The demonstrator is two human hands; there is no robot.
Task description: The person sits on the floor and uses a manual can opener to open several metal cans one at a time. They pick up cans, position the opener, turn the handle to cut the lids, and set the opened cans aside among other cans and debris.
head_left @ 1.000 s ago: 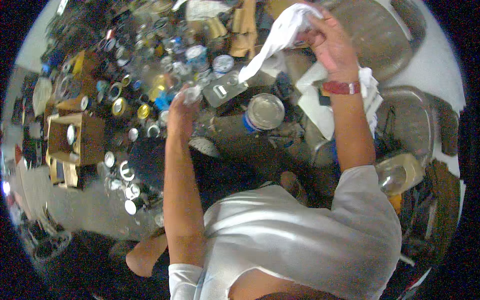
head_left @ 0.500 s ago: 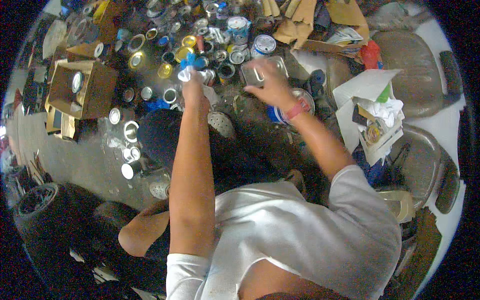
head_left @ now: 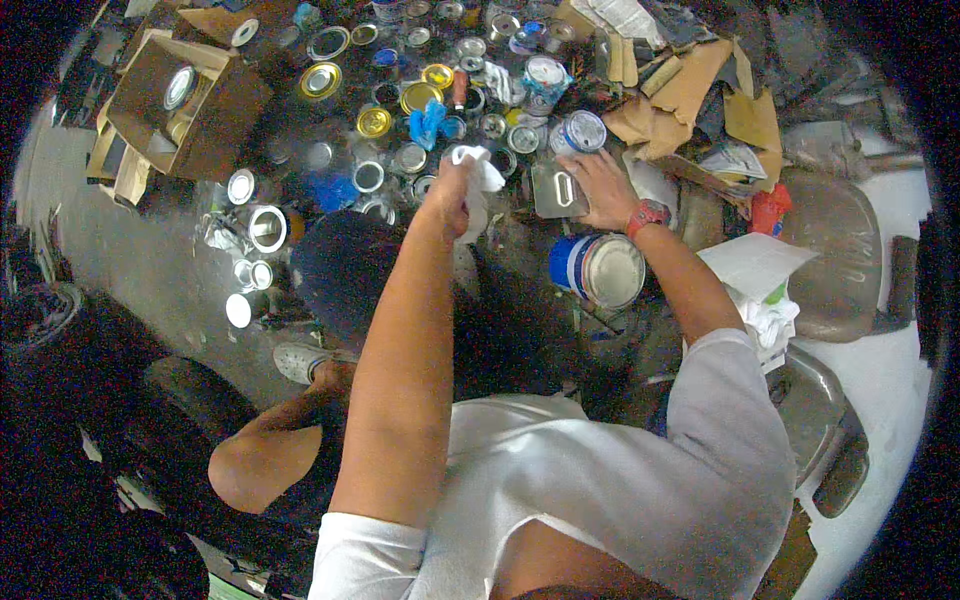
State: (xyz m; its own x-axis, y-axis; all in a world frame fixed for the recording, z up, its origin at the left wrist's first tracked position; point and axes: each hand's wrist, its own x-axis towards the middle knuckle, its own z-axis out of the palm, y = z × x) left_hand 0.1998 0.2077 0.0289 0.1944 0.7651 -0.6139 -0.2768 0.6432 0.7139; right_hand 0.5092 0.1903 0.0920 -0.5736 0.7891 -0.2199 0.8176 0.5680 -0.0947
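Observation:
My left hand (head_left: 455,197) is closed around a crumpled white cloth or tissue (head_left: 480,166), which sticks out past the fingers. It is over the group of cans, near a blue crumpled glove or rag (head_left: 427,124). My right hand (head_left: 607,192) lies against the right side of a rectangular metal can (head_left: 553,190) with a handle on top. Its fingers are spread, and it covers part of that can. Just beyond is a round paint can (head_left: 579,133); nearer to me, a blue-and-white paint bucket (head_left: 598,271) lies tilted.
Several open tins and lids cover the floor ahead, including a gold lid (head_left: 321,80). A cardboard box (head_left: 135,105) stands at the far left, with torn cardboard (head_left: 690,85) at the far right. Brown chairs (head_left: 825,255) line the right side. A dark tyre (head_left: 45,325) is at left.
My right hand has come down onto the rectangular can from above it. My left hand has drawn back from the blue glove or rag with the white cloth. The whole view has shifted.

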